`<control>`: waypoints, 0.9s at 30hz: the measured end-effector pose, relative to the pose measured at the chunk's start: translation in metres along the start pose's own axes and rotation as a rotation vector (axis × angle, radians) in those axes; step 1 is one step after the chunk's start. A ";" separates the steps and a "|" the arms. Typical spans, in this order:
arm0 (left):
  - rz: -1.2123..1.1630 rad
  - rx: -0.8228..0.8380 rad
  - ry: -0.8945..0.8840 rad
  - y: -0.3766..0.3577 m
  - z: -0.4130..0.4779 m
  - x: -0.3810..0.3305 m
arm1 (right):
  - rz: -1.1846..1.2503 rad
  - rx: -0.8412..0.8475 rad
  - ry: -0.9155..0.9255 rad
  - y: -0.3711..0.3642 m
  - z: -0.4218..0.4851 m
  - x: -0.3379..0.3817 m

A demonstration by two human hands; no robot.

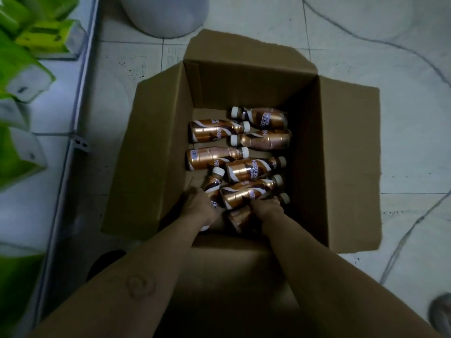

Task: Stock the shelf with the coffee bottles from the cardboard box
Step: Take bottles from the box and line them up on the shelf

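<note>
An open cardboard box point(156, 147) stands on the tiled floor. Several copper-coloured coffee bottles point(261, 140) with white caps lie on their sides in its bottom. Both my arms reach down into the near end of the box. My left hand point(200, 206) is wrapped around a bottle point(215, 181) whose white cap points away from me. My right hand point(267, 207) is closed over another bottle point(240, 217) lying crosswise, its cap showing just past my fingers. The fingertips of both hands are hidden by the bottles.
A white shelf edge point(73, 132) runs along the left, with green and white packs point(22, 76) on it. A pale round base point(166, 13) stands on the floor beyond the box. The box flaps point(351, 167) spread out to the right and the far side.
</note>
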State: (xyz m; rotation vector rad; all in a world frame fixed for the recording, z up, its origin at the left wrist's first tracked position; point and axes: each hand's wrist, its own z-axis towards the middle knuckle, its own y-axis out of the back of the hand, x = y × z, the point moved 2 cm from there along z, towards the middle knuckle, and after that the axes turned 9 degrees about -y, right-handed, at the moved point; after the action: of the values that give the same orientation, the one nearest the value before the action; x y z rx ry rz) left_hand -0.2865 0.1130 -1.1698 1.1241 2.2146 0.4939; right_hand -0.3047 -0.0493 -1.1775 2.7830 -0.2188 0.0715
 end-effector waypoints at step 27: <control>-0.521 -0.657 -0.511 0.177 -0.236 -0.028 | -0.169 -0.020 1.210 0.036 -0.303 0.010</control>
State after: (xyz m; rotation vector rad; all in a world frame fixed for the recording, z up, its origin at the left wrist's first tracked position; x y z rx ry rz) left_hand -0.3237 0.1782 -0.8828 0.2630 1.6121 0.5648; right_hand -0.3074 0.0202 -0.8805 2.2236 0.3159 1.5778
